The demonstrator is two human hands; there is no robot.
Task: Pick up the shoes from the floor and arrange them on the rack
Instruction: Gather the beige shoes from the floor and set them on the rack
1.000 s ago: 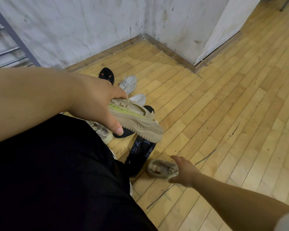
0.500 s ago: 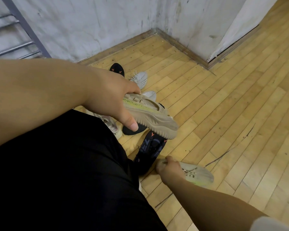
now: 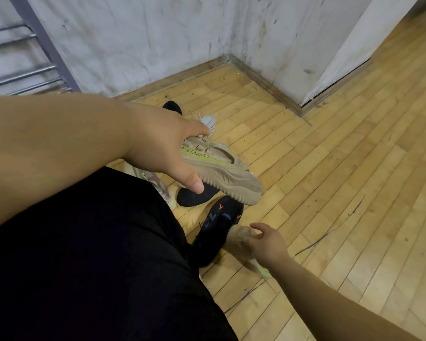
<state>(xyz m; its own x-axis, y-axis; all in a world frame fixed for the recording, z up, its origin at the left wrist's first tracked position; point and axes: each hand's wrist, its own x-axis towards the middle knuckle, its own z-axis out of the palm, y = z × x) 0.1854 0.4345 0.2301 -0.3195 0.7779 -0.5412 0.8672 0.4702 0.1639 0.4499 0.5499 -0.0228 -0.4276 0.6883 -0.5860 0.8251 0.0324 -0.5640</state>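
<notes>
My left hand (image 3: 167, 148) grips a beige sneaker with a yellow-green stripe (image 3: 221, 173) and holds it in the air, sole facing right. Lower down, my right hand (image 3: 266, 244) grips the matching beige sneaker (image 3: 239, 238) near the floor; my hand and forearm hide most of it. A black sneaker with orange marks (image 3: 219, 227) lies on the floor just left of that hand. The metal shoe rack (image 3: 35, 50) stands at the top left against the wall.
More shoes lie on the wooden floor behind the raised sneaker: a white one (image 3: 208, 123), a black one (image 3: 172, 108), another black one (image 3: 194, 196) and a pale one (image 3: 162, 190). My black-clothed leg (image 3: 91, 254) fills the lower left. Wall corner and door (image 3: 349, 43) behind.
My right hand has turned the second beige sneaker, so it now lies mostly hidden under my hand and forearm. The left hand keeps its sneaker aloft.
</notes>
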